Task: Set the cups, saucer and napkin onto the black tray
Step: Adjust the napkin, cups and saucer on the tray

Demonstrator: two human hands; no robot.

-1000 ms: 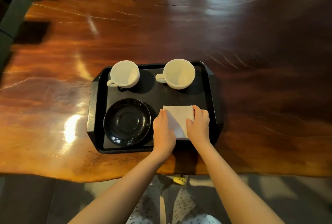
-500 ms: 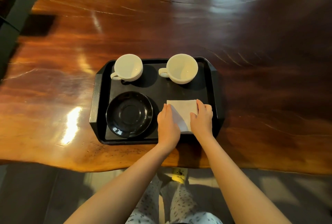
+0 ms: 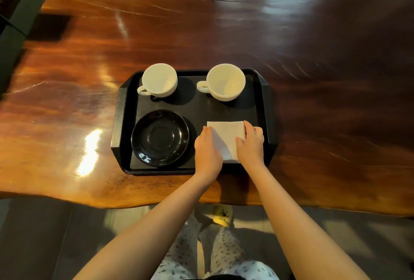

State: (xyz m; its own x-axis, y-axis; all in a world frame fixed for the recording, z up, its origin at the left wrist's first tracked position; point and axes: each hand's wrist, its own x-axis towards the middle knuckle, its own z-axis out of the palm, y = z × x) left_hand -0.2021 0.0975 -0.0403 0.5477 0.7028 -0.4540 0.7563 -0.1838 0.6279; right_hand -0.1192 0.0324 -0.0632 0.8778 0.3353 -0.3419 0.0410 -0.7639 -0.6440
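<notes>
A black tray (image 3: pixel 266 109) with clipped corners sits on a glossy, reddish wooden table (image 3: pixel 201 33), close to the near edge. Taking the tray as a clock face seen from the person's side, a white cup (image 3: pixel 159 80) stands at about 11 o'clock, upright, its handle pointing toward 7 o'clock. A second, slightly larger white cup (image 3: pixel 225 82) stands at about 1 o'clock, its handle pointing to 9 o'clock. The two cups are apart, and both look empty. A black saucer (image 3: pixel 160 138) lies at about 8 o'clock, near the tray's left and near walls.

The white napkin (image 3: pixel 226 132), folded to a rectangle, lies flat at about 4 o'clock (its near edge is hidden under the hands). The left hand (image 3: pixel 207 152) rests flat over the napkin's left edge, fingers together and extended, not curled around anything. The right hand (image 3: pixel 249 145) presses on the right edge, fingers laid along that side and the thumb on top of the paper. Neither hand lifts the napkin; both simply lie on it with palms down.

Below the table edge, patterned trousers (image 3: pixel 224 255) and a yellow slipper (image 3: pixel 221 218) show.
</notes>
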